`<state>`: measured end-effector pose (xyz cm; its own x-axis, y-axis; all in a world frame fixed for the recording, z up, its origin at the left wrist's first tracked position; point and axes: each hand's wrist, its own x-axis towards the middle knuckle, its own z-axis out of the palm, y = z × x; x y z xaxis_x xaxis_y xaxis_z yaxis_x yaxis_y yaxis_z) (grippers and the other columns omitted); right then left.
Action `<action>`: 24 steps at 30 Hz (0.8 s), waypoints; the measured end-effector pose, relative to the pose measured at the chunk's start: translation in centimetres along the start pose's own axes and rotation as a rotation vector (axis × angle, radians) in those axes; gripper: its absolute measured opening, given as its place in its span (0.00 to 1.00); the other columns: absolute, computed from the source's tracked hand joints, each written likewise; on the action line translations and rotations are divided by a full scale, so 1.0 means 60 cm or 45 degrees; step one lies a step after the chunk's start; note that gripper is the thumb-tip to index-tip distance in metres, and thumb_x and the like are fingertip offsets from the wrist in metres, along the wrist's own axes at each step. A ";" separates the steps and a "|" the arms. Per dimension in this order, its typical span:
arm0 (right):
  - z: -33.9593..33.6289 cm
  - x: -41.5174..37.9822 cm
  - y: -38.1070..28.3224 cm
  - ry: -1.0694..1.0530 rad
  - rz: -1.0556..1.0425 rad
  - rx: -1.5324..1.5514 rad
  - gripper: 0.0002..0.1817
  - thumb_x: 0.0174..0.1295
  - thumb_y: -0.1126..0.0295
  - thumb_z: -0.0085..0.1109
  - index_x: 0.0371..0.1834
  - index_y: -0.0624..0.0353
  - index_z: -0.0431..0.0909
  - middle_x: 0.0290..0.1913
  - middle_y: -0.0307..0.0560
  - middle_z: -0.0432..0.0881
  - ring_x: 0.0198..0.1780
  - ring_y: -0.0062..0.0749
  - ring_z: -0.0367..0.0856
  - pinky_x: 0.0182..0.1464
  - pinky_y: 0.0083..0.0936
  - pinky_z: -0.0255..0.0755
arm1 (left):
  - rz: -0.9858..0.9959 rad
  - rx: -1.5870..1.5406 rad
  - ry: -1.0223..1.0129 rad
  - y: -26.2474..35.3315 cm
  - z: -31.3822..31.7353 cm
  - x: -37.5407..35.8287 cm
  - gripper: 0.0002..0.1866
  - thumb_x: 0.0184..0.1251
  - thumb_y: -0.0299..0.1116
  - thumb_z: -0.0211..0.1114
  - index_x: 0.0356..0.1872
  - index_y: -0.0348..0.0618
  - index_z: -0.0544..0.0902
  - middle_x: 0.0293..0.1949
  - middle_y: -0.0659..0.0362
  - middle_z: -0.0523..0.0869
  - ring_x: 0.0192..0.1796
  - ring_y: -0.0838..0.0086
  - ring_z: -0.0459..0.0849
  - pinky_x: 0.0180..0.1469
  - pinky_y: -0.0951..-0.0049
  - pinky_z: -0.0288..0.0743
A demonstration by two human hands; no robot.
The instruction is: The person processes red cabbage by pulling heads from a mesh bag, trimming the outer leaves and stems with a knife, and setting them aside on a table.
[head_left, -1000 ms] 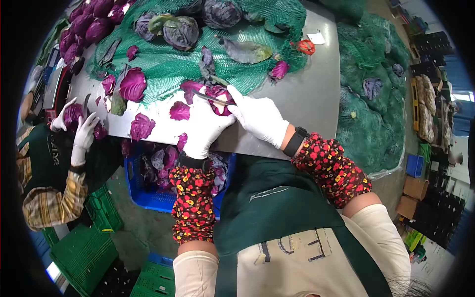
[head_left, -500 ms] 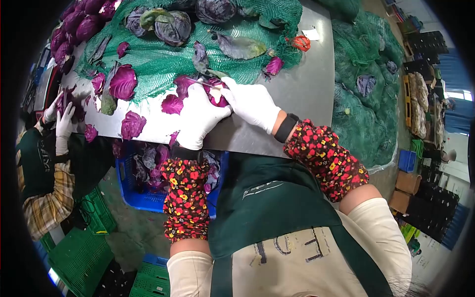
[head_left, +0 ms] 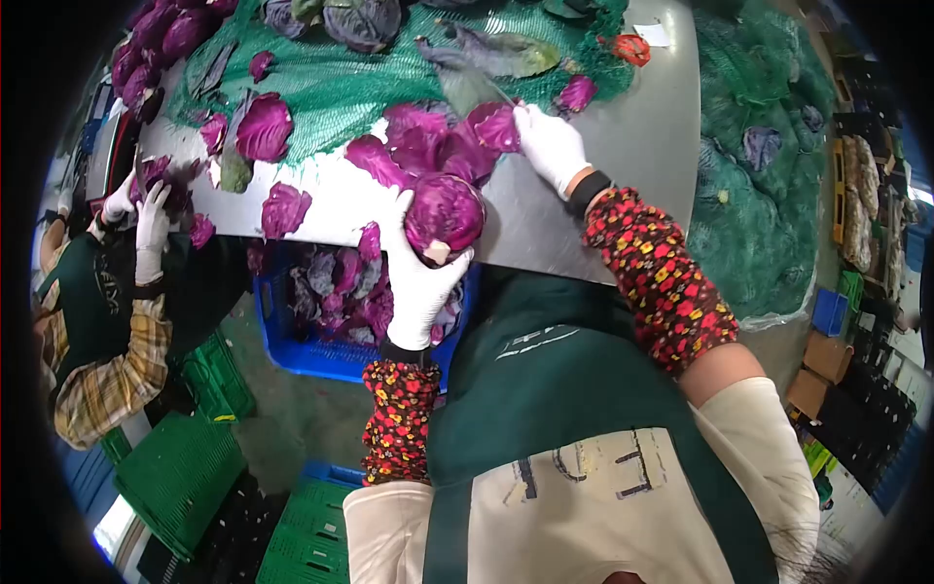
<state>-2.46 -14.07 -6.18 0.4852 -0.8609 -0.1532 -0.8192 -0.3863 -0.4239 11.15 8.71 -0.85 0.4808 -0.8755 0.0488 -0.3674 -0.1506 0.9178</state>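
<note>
Both hands have separated since the earlier frame, when they met over the cabbage (head_left: 444, 216). The cabbage, then mostly covered by the gloves, is now exposed, with its pale cut stem turned toward the wearer.

Head view, as seen from the tableside: the left hand (head_left: 418, 292) is gloved and cupped, fingers and thumb spread around the near and left sides of the cabbage. The cabbage sits in this grasp at the front edge of the metal table (head_left: 555, 243). The right hand (head_left: 551, 148) is well apart from it, farther out and to the right. Its fingers are curled at the edge of a loose purple leaf (head_left: 494, 127); because of blur, I cannot tell what they pinch. Further leaves (head_left: 418, 138) lie just beyond the cabbage, between it and the green net (head_left: 336, 102).

Below the table edge, beside the left forearm, stands a blue crate (head_left: 316, 365) containing leaves. At the left, a co-worker's gloved hand (head_left: 152, 232) is at another piece of purple cabbage (head_left: 177, 185).
</note>
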 end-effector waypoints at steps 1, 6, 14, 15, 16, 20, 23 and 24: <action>0.009 0.008 0.009 0.028 -0.030 0.054 0.24 0.76 0.52 0.33 0.47 0.59 0.76 0.40 0.61 0.85 0.43 0.56 0.85 0.46 0.50 0.77 | -0.119 -0.104 0.020 0.002 -0.010 -0.005 0.52 0.43 0.27 0.80 0.71 0.40 0.59 0.65 0.46 0.68 0.68 0.57 0.69 0.71 0.59 0.62; -0.051 -0.051 -0.025 0.093 -0.081 0.241 0.28 0.70 0.46 0.47 0.64 0.56 0.69 0.41 0.58 0.86 0.45 0.52 0.85 0.50 0.41 0.76 | -0.088 -0.159 -0.105 -0.001 -0.027 -0.005 0.58 0.40 0.25 0.80 0.75 0.38 0.52 0.68 0.46 0.64 0.71 0.56 0.65 0.73 0.58 0.60; -0.092 -0.138 -0.132 -0.149 -0.651 0.059 0.41 0.54 0.41 0.65 0.68 0.50 0.68 0.49 0.54 0.79 0.43 0.46 0.83 0.47 0.36 0.77 | 0.192 0.264 -0.344 0.006 -0.038 0.042 0.58 0.37 0.28 0.80 0.75 0.41 0.56 0.68 0.42 0.65 0.71 0.49 0.65 0.72 0.55 0.62; -0.101 -0.136 -0.138 -0.231 -0.657 -0.003 0.37 0.54 0.41 0.65 0.62 0.53 0.74 0.47 0.54 0.80 0.42 0.47 0.83 0.46 0.37 0.77 | 0.115 0.173 -0.392 0.010 -0.038 0.044 0.59 0.36 0.28 0.80 0.75 0.41 0.56 0.67 0.42 0.65 0.70 0.48 0.65 0.71 0.54 0.62; -0.104 -0.128 -0.137 -0.231 -0.653 0.001 0.37 0.54 0.41 0.65 0.62 0.53 0.74 0.47 0.54 0.80 0.42 0.47 0.83 0.46 0.37 0.77 | 0.204 0.228 -0.370 0.009 -0.037 0.047 0.56 0.40 0.29 0.78 0.75 0.41 0.56 0.64 0.42 0.69 0.68 0.49 0.68 0.69 0.53 0.65; -0.114 -0.105 -0.131 -0.255 -0.795 -0.094 0.28 0.52 0.42 0.63 0.40 0.58 0.81 0.32 0.50 0.81 0.34 0.46 0.83 0.39 0.38 0.76 | 0.199 0.296 -0.363 0.031 -0.030 0.054 0.48 0.51 0.32 0.72 0.74 0.39 0.57 0.55 0.43 0.78 0.57 0.50 0.78 0.63 0.56 0.71; -0.115 -0.104 -0.130 -0.201 -0.845 -0.157 0.26 0.51 0.42 0.63 0.32 0.57 0.81 0.24 0.49 0.81 0.29 0.45 0.82 0.33 0.38 0.75 | 0.271 0.389 -0.459 0.037 -0.031 0.066 0.44 0.55 0.31 0.69 0.74 0.37 0.58 0.54 0.44 0.79 0.55 0.50 0.79 0.60 0.59 0.73; -0.117 -0.107 -0.130 -0.187 -0.830 -0.153 0.24 0.52 0.43 0.62 0.31 0.57 0.81 0.25 0.50 0.81 0.29 0.45 0.82 0.34 0.38 0.75 | 0.272 0.388 -0.454 0.039 -0.032 0.070 0.44 0.55 0.31 0.69 0.74 0.37 0.58 0.54 0.44 0.79 0.55 0.50 0.79 0.60 0.59 0.73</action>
<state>-1.36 -7.84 4.35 0.9210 -0.3889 -0.0236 -0.3695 -0.8525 -0.3698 13.83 5.59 2.26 0.0878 -0.9955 0.0361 -0.6688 -0.0320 0.7427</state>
